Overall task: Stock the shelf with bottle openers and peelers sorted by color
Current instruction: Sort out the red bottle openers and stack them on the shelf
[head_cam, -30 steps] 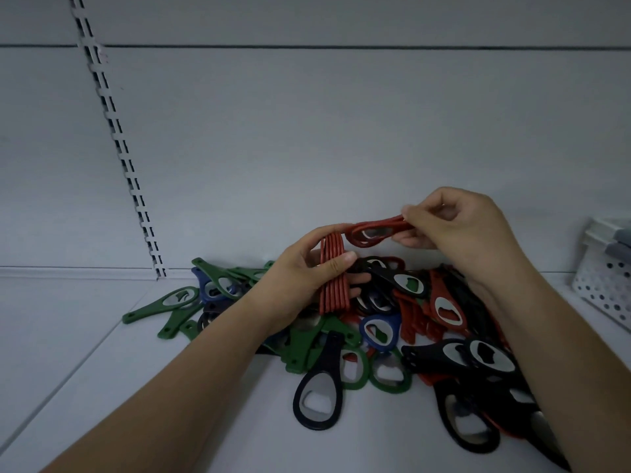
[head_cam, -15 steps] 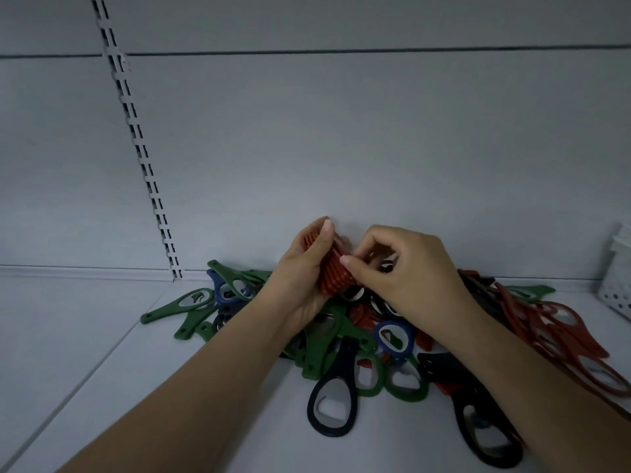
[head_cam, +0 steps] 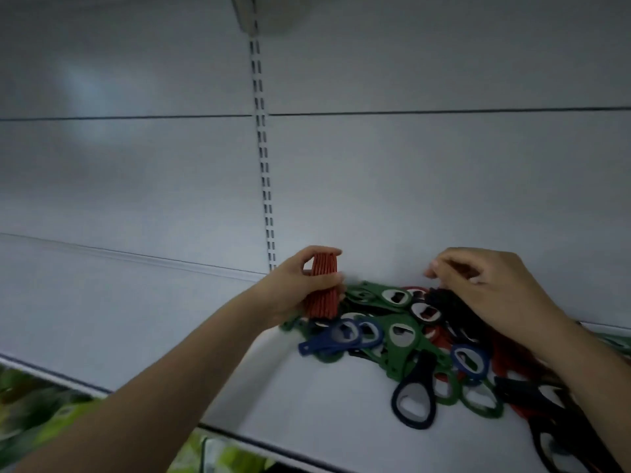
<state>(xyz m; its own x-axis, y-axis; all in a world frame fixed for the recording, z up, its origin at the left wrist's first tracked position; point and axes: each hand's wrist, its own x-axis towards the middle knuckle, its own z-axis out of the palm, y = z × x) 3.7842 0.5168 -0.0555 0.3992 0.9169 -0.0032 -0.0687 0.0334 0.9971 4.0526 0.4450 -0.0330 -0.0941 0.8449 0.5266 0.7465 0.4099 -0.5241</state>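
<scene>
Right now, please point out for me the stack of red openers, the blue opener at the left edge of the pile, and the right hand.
stack of red openers (head_cam: 321, 303), head view, lower edges below the left hand's grip
blue opener (head_cam: 336, 339), head view, its ring end
right hand (head_cam: 491, 288), head view, back of the hand

The scene is dimly lit, with a cool grey tone. A soft pale glare is seen on the back panel (head_cam: 88, 107) at upper left. Motion blur is noticed on the right hand (head_cam: 491, 288) and in the green lower left corner. Straight lines are bent by the wide lens near the edges.
</scene>
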